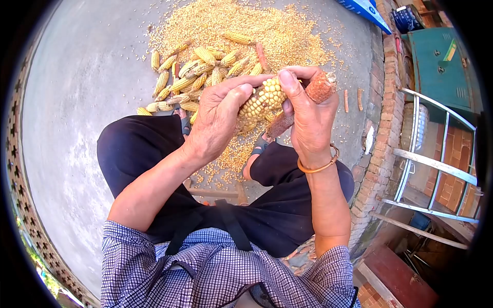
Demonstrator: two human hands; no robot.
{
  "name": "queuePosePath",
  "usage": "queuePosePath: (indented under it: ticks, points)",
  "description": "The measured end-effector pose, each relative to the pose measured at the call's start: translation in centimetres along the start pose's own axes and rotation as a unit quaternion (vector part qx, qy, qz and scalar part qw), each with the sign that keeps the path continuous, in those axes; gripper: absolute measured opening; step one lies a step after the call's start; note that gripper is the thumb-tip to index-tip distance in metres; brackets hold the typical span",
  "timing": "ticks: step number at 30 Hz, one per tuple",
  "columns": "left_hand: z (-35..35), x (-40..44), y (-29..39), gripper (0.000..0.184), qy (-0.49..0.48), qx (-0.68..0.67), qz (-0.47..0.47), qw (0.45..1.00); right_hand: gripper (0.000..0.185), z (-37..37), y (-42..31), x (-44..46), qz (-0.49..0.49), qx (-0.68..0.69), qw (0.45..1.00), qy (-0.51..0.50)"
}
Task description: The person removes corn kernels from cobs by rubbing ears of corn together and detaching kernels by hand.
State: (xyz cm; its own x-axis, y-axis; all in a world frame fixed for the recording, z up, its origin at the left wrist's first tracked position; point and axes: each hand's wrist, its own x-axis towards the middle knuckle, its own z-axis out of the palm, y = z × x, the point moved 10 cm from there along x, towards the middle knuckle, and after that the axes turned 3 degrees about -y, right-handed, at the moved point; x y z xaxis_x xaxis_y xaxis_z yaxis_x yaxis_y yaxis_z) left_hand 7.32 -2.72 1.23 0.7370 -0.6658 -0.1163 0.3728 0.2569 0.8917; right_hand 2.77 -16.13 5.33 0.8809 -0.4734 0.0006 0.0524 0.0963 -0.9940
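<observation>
A partly stripped corn ear [259, 105] is held up between my two hands, yellow kernels still on it. My left hand [218, 110] wraps round its left side, thumb on top. My right hand [310, 110] presses its thumb on the ear's upper right end and also holds a reddish bare cob [321, 87]. Another bare cob [280, 124] shows below my right fingers, partly hidden by them. Behind my hands lies a heap of unshelled ears [190, 79] on the ground, with a wide spread of loose kernels [241, 23] beyond.
My bent knees flank loose kernels and a low wooden piece [213, 193]. Two thin cobs [346, 100] lie right of my hands. Farther right are a brick edging [382, 133], a metal frame [436, 164] and a green cabinet [441, 66]. A blue bag [367, 13] is at the top.
</observation>
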Motion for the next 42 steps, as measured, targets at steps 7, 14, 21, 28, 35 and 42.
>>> queuePosePath:
  ticks: [7, 14, 21, 28, 35, 42]
  points:
    - [0.5, -0.1, -0.3, 0.037, -0.028, -0.052, -0.028, 0.998, 0.014, 0.0, 0.1, 0.0, 0.004, -0.014, 1.0, -0.028]
    - [0.3, -0.1, 0.0, 0.035, -0.024, -0.006, -0.031, 0.999, 0.012, 0.2, -0.2, -0.1, -0.016, -0.01, 0.999, -0.029]
    - [0.3, -0.2, 0.2, 0.033, -0.022, 0.008, -0.036, 0.999, 0.014, 0.4, -0.3, -0.3, -0.014, -0.03, 0.999, -0.035]
    - [-0.1, 0.0, 0.4, 0.028, -0.001, 0.027, 0.008, 1.0, 0.014, 0.2, -0.1, -0.3, -0.021, -0.05, 0.998, -0.026]
    - [-0.2, 0.2, -0.5, 0.027, -0.011, -0.014, 0.004, 1.0, 0.013, 0.3, -0.3, -0.3, -0.027, -0.059, 0.998, -0.025]
    - [0.2, 0.1, -1.4, 0.027, -0.021, -0.051, -0.038, 0.998, 0.012, -0.3, -0.5, -0.2, -0.002, -0.08, 0.996, -0.031]
